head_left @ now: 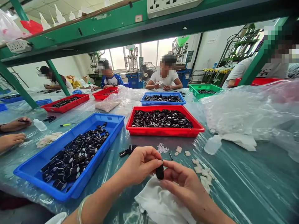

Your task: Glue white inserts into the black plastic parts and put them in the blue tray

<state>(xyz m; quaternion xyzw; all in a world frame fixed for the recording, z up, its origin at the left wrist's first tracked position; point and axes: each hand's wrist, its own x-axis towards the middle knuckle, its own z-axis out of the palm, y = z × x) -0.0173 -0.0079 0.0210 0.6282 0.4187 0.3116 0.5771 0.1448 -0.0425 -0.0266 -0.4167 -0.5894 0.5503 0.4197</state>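
Observation:
Between my two hands is a small black oblong part [160, 172], tilted nearly upright. My left hand [143, 163] pinches its upper end between thumb and fingertips. My right hand [184, 183] closes on its side with thumb and fingers. A white cloth [161, 199] lies just beneath them. Beyond my left hand a few black parts [128, 151] lie on the table. Small white bits [163, 148] are heaped past my fingers, with a thin dark tool [171, 156] beside them. To the right of my right hand are pale foam-like pieces [203, 174].
A blue tray [70, 194] of black parts stands at left, a red tray [163, 132] of them ahead. A white squeeze bottle [213, 145] and clear plastic bags [252, 115] are at right. A co-worker's hands [14, 133] are at far left. A green shelf beam [112, 28] crosses overhead.

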